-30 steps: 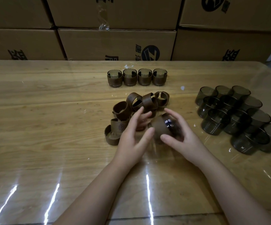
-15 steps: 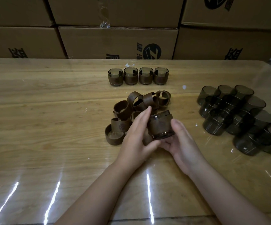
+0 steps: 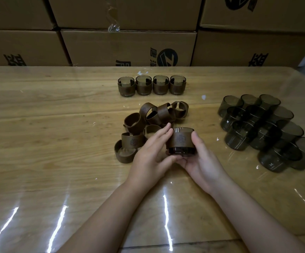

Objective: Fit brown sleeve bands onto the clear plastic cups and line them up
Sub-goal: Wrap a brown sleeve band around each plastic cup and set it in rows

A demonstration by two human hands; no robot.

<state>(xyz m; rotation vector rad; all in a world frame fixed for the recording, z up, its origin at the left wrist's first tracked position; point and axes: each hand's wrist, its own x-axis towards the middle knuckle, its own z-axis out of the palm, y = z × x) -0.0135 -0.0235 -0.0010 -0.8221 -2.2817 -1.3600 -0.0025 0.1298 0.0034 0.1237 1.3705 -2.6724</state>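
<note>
A smoky clear cup with a brown sleeve band (image 3: pixel 180 141) round it stands upright just above the table (image 3: pixel 56 143). My left hand (image 3: pixel 153 154) holds its left side, fingers laid along the band and thumb under the base. My right hand (image 3: pixel 202 161) grips its right side, thumb on the band and fingers beneath. A pile of loose brown sleeve bands (image 3: pixel 135 123) lies just behind and left of my hands. Several sleeved cups (image 3: pixel 151 86) stand in a straight row further back. Bare cups (image 3: pixel 261 128) cluster at the right.
Stacked cardboard boxes (image 3: pixel 129 46) form a wall along the table's far edge. The glossy wooden table top shows bright reflections near me. A small white scrap (image 3: pixel 203 96) lies between the row and the bare cups.
The cup, tipped on its side between my hands a second ago, now stands upright with the band seated round it. My hands have closed in on its two sides.
</note>
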